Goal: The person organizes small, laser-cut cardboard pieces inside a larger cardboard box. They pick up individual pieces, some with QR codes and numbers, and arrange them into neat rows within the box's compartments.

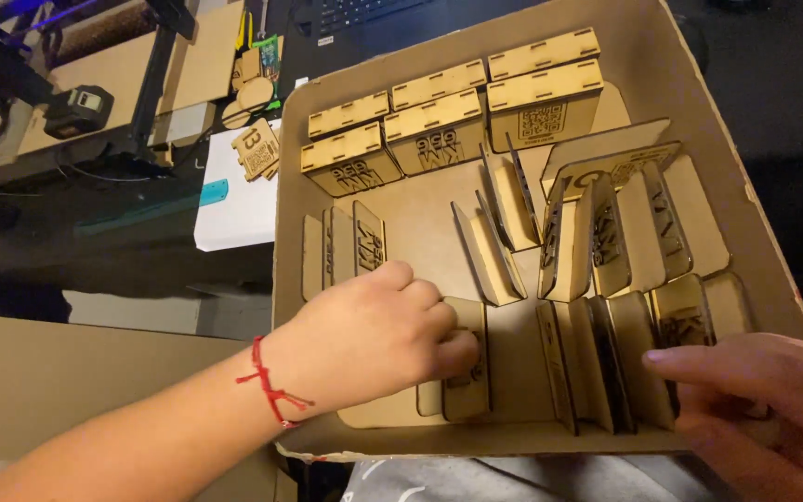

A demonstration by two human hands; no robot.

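Plywood, thin and pale tan with darker cut edges, makes up the flat tab-shaped panel (pixel 468 367) that the left hand (pixel 378 339) pinches near the front edge of a shallow cardboard tray (pixel 699 102). That hand is curled closed, thumb and fingertips gripping the panel's rounded top; a red string bracelet (pixel 269 389) with a knotted tassel circles its wrist. The panel lies against the tray's smooth brown floor, just left of the middle of the front wall.

The right hand (pixel 755 404) sits at the tray's front right corner, its fingers stretched and loosely apart, the forefinger laid across the tops of a row of upright panels (pixel 606 358) standing on edge like filed cards. It clamps nothing that can be seen.

Further back, more loose panels (pixel 606 218) lean against each other at angles, some with dark engraved markings. Along the tray's far edge stand 6 small assembled wooden boxes (pixel 439 125) in 2 rows, rectangular, with notched finger joints along their lids. At the tray's left wall 3 short panels (pixel 341 249) stand upright side by side.

Beyond the tray's left side, on the counter, lie a white sheet (pixel 234 209), a tilted engraved wooden tag (pixel 257 149) and flat cardboard offcuts (pixel 113 70).
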